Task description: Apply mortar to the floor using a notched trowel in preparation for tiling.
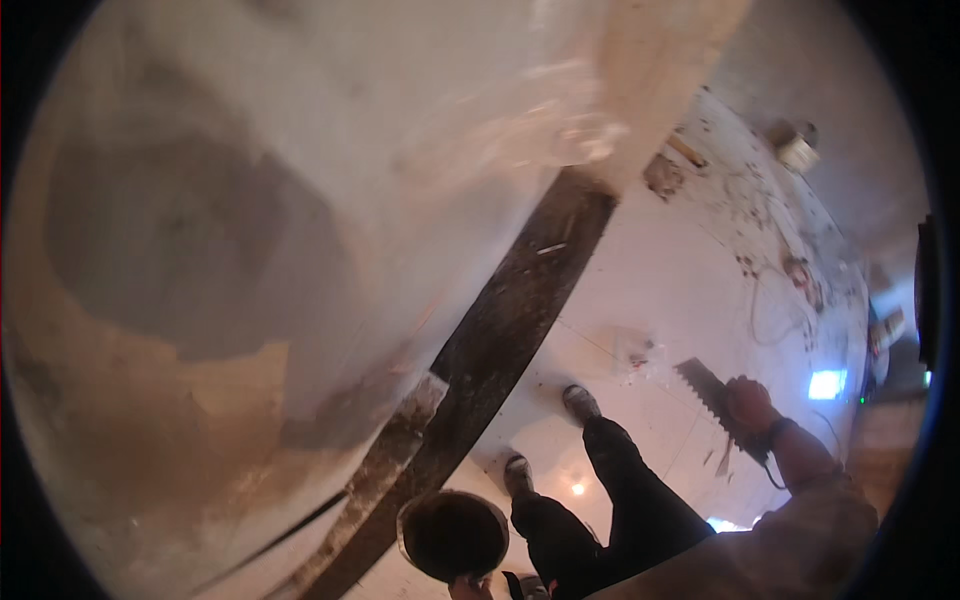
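Between strokes, we judge; next move calls for loading.
Our right hand [752,403] grips a notched trowel [717,399]; our left hand [470,588] holds a round container [453,536] just beyond it, contents too dim to read.

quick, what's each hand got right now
Left hand: closed, holding a round dark container by its edge.
Right hand: closed, holding a notched trowel.

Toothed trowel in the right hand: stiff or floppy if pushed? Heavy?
The toothed trowel is probably stiff: its blade looks flat and straight, with no visible sag. Likely fairly light for its length, since the right hand alone holds it out to the side. Its toothed edge may catch if dragged over something rough.
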